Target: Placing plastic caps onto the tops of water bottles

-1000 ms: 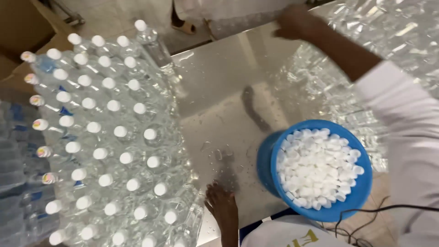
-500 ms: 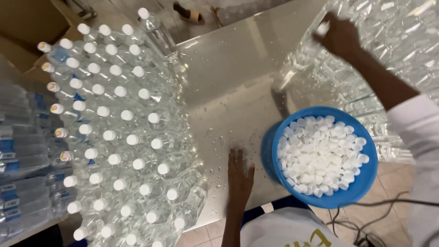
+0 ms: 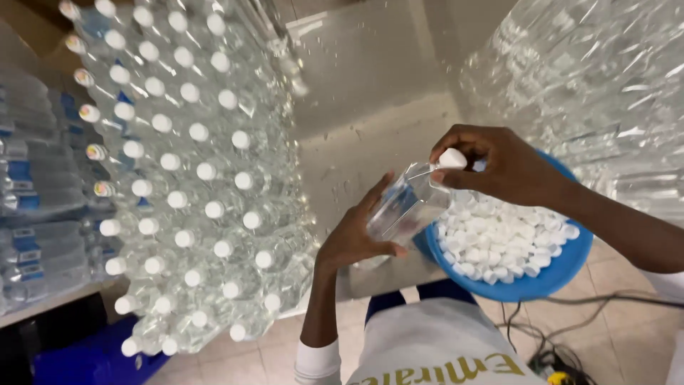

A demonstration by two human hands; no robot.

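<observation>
Clear bottle (image 3: pixel 406 207), two hands, one cap (image 3: pixel 452 158)

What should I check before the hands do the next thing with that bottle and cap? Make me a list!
1. Left hand has a grip on the clear bottle: ok.
2. Right hand holds the white cap at the bottle's mouth: ok.
3. Cap sits straight on the neck: cannot tell.
4. Bottle upright: not ok, it is tilted.
5. Blue bowl has more caps in it: ok.
6. Bottle filled: cannot tell.
</observation>
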